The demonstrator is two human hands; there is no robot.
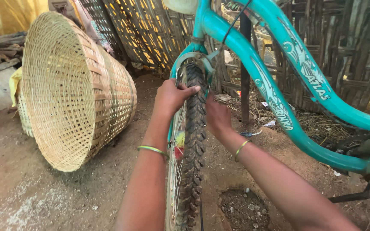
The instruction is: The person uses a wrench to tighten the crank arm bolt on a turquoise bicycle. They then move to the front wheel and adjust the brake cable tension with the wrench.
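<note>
We hold the knobbly black rubber bicycle tyre [195, 128] from both sides.
Our left hand [172, 97] has its fingers [189, 90] gripping the tread; our right hand [217, 117] presses the sidewall, finger state hidden.

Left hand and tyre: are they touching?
Touching. The head view shows the left hand gripping the tyre near the fork, thumb lying across the tread.

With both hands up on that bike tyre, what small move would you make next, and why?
Probably press the tyre sideways with the left hand, whose thumb already lies over the tread, while the right hand braces the far side.
</note>
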